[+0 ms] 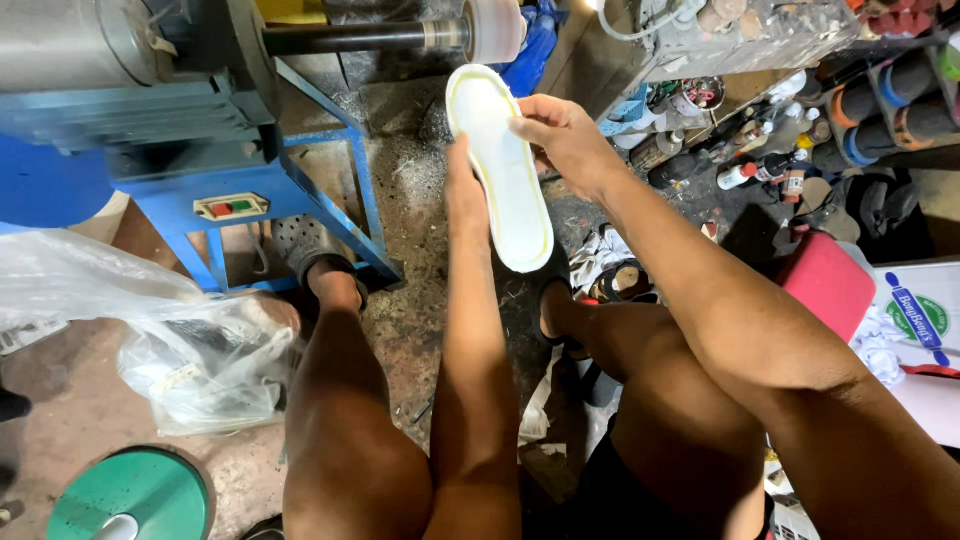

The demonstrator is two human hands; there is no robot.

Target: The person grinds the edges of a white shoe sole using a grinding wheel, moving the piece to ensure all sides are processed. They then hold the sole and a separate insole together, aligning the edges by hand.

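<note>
A white shoe sole with a yellowish rim is held up in front of me, its long side running from upper left to lower right. My left hand grips it from behind along its left edge, mostly hidden by the sole. My right hand pinches the sole's upper right edge with fingers and thumb. Just above the sole's top end is a pale grinding wheel on a dark horizontal shaft.
A blue metal machine stand with a switch box stands at left. A clear plastic bag and a green round lid lie lower left. Bottles and cluttered shelves fill the right; a red stool is beside my right arm.
</note>
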